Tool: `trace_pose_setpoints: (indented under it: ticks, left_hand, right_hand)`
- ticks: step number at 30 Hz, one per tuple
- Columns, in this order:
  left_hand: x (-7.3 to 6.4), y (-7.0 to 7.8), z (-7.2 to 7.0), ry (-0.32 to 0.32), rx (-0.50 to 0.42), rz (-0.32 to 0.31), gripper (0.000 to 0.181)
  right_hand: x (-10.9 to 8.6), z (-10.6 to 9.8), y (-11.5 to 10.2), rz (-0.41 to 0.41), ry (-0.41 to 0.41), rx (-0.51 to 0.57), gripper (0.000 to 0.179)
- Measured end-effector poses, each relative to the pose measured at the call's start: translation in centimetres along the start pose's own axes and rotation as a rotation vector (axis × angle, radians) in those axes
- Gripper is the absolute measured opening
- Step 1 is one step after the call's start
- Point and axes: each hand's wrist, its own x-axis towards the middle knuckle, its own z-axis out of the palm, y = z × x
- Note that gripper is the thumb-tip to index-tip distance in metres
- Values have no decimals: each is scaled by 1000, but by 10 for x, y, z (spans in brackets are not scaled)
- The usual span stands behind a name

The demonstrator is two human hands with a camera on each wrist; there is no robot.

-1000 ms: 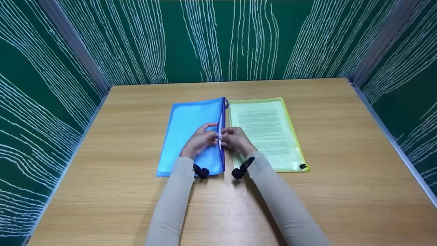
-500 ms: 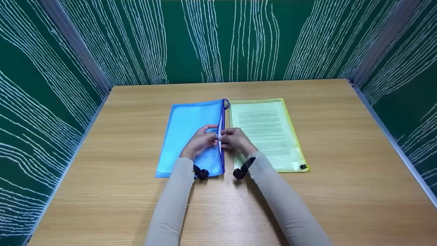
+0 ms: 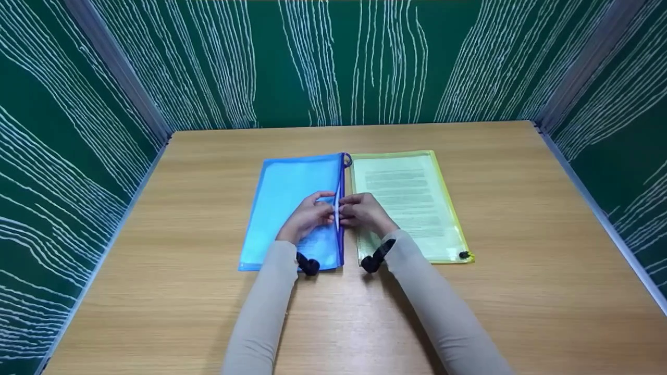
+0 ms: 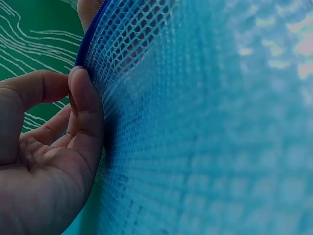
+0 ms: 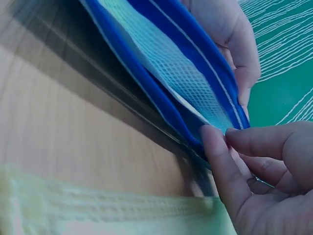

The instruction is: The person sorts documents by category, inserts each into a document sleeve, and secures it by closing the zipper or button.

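A blue mesh zip pouch (image 3: 292, 177) lies on the table, its dark blue zipper edge raised on the right side. Through the parted zipper a white paper edge (image 5: 188, 105) shows inside. My left hand (image 3: 308, 216) pinches one lip of the opening between thumb and finger; the left wrist view shows this hand (image 4: 58, 127) at the mesh rim. On the opposite side, my right hand (image 3: 367, 214) has thumb and forefinger at the other lip, close to the paper; in the right wrist view the fingertips (image 5: 212, 134) seem to pinch that edge.
Right of the blue pouch lies a yellow-edged zip pouch (image 3: 401, 200) with a printed sheet inside, partly under my right hand. Its black zip pull (image 3: 463, 254) sits at the near right corner. Green walls (image 3: 292, 62) with white lines surround the wooden table (image 3: 172, 302).
My right hand has shifted slightly to the right, and the gap between the pouch's lips shows a little wider. The left hand stays nearly still.
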Motion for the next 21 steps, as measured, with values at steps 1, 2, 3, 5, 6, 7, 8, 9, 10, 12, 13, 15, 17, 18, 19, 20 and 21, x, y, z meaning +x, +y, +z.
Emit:
trace_pose_setpoints:
  ticks: [1, 2, 3, 5, 6, 7, 8, 9, 10, 12, 13, 15, 17, 18, 19, 20, 21]
  left_hand:
    - [0, 0, 0, -3, 5, 3, 50]
    - [0, 0, 1, -1, 10, 2, 49]
    - [0, 0, 1, 0, 18, 2, 50]
    - [0, 0, 2, -2, 35, -1, 49]
    - [-1, 0, 2, -1, 42, -4, 49]
    - [-1, 1, 1, 2, 53, -8, 49]
    - [-1, 1, 1, 5, 58, -15, 49]
    - [0, 2, 0, 8, 66, -19, 49]
    - [0, 3, -1, 13, 75, -23, 49]
    - [1, 5, -3, 31, 107, -24, 48]
    - [1, 7, -4, 41, 125, -22, 47]
    - [2, 9, -6, 61, 169, -5, 46]
    - [3, 10, -9, 77, 222, 20, 43]
    - [4, 11, -10, 81, 250, 38, 43]
    - [4, 11, -11, 84, 278, 58, 42]
    - [5, 12, -12, 84, 310, 80, 43]
    - [5, 12, -13, 85, 341, 103, 43]
  right_hand:
    - [-1, -2, -1, -1, 0, -1, 35]
    - [-1, -3, -2, 0, 3, -10, 35]
    - [-1, -5, -3, 3, 8, -15, 35]
    - [-1, -8, -4, 11, 14, -29, 35]
    - [-2, -10, -5, 13, 16, -36, 36]
    - [-2, -11, -6, 14, 17, -38, 36]
    - [-2, -13, -6, 13, 13, -41, 37]
    - [-1, -15, -7, 13, 10, -41, 37]
    - [-1, -17, -7, 13, 9, -40, 36]
    - [0, -21, -8, 12, 10, -35, 35]
    - [1, -23, -9, 12, 9, -30, 35]
    - [3, -27, -9, 8, 7, -30, 35]
    - [5, -31, -9, 7, 4, -28, 36]
    - [6, -33, -9, 3, 2, -34, 37]
    - [7, -35, -10, -1, 4, -42, 37]
    - [8, -37, -9, -7, 6, -50, 38]
    - [9, -39, -9, -12, 10, -58, 38]
